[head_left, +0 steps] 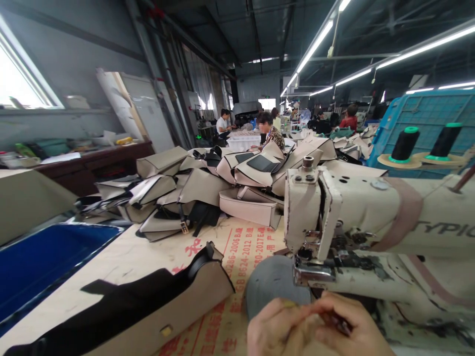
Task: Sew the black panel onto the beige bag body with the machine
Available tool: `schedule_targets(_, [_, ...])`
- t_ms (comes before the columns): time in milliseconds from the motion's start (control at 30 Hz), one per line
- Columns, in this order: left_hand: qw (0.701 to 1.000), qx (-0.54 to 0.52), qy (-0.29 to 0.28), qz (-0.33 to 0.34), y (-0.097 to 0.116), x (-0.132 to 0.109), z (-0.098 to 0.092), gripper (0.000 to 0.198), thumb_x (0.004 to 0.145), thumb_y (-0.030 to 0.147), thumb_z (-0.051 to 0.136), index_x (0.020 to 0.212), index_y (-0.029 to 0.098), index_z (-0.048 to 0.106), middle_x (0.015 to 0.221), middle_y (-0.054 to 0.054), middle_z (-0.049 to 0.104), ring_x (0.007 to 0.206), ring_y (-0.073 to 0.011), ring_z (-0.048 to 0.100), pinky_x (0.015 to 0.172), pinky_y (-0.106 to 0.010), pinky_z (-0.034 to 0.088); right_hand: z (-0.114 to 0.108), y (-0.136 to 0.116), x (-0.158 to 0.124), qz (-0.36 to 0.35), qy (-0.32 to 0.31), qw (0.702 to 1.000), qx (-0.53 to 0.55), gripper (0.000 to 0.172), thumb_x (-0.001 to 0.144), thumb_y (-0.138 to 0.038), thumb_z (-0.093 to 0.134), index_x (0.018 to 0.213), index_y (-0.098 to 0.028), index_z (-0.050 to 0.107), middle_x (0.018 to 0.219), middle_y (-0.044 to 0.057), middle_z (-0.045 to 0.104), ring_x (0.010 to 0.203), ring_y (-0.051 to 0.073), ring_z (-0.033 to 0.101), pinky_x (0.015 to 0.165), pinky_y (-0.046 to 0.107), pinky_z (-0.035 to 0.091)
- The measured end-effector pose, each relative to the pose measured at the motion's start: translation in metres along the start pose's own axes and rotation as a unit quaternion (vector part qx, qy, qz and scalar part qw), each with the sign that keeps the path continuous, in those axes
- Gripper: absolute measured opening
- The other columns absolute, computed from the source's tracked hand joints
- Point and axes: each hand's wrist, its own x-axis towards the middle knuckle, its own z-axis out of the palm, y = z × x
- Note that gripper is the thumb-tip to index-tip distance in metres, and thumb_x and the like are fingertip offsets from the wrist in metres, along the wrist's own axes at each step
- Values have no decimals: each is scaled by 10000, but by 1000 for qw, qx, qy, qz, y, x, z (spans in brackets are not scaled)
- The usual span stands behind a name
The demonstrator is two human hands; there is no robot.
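Note:
My left hand (276, 329) and my right hand (352, 324) meet at the bottom edge, just below the head of a cream sewing machine (371, 222). The fingers of both hands are pinched together around something small and dark (339, 324) that I cannot make out. A grey rounded post (272, 284) of the machine rises right behind my left hand. A beige bag piece with black trim (148, 311) lies on the cardboard-covered table (148, 252) to the left of my hands.
A heap of beige and black bag parts (208, 188) covers the table's far side. A blue bin (44, 262) sits at the left. Two black thread cones (404, 143) stand behind the machine. Several people (269, 131) work at benches farther back.

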Motion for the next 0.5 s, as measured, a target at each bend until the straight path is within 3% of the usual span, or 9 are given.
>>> schedule_targets(67, [993, -51, 16, -103, 2, 3, 2, 94, 744, 253, 620, 733, 210, 703, 599, -15, 625, 520, -94, 545, 486, -170, 402, 2, 5, -2, 49, 41, 998, -2, 267, 830, -386, 533, 680, -180, 616, 517, -25, 485, 451, 94, 458, 427, 155, 366])
schedule_targets(133, [975, -120, 23, -183, 1, 5, 9, 166, 720, 328, 634, 652, 191, 699, 550, -9, 580, 475, -90, 502, 449, -178, 374, 5, 10, -3, 85, 35, 996, 6, 207, 834, -353, 534, 753, -201, 647, 511, -33, 502, 448, 96, 469, 431, 154, 377])
schedule_targets(200, [952, -178, 22, -247, -4, 9, 16, 232, 687, 382, 652, 609, 166, 685, 525, 2, 538, 437, -77, 461, 416, -177, 345, 8, 15, -2, 103, 27, 994, 22, 197, 830, -363, 535, 807, -217, 665, 527, -29, 535, 474, 110, 505, 443, 156, 401])
schedule_targets(267, [931, -209, 40, -298, -11, 15, 21, 278, 669, 415, 659, 607, 144, 667, 502, 18, 502, 410, -62, 420, 397, -172, 317, 11, 19, 1, 126, 70, 989, 35, 236, 824, -388, 532, 763, -198, 659, 533, -19, 543, 477, 117, 513, 426, 157, 398])
schedule_targets(367, [898, -233, 97, -361, -24, 25, 23, 322, 696, 447, 626, 743, 129, 648, 490, 34, 476, 403, -53, 382, 380, -161, 284, 14, 26, 8, 160, 185, 969, 21, 286, 830, -404, 516, 709, -163, 615, 500, -15, 513, 429, 107, 475, 384, 161, 367])
schedule_targets(500, [883, -238, 131, -383, -39, 27, 29, 437, 688, 456, 629, 984, 140, 576, 587, 24, 528, 438, -67, 422, 375, -158, 288, 20, 37, 20, 119, 229, 963, -76, 274, 823, -374, 534, 662, -158, 584, 492, -12, 526, 416, 102, 489, 405, 165, 384])
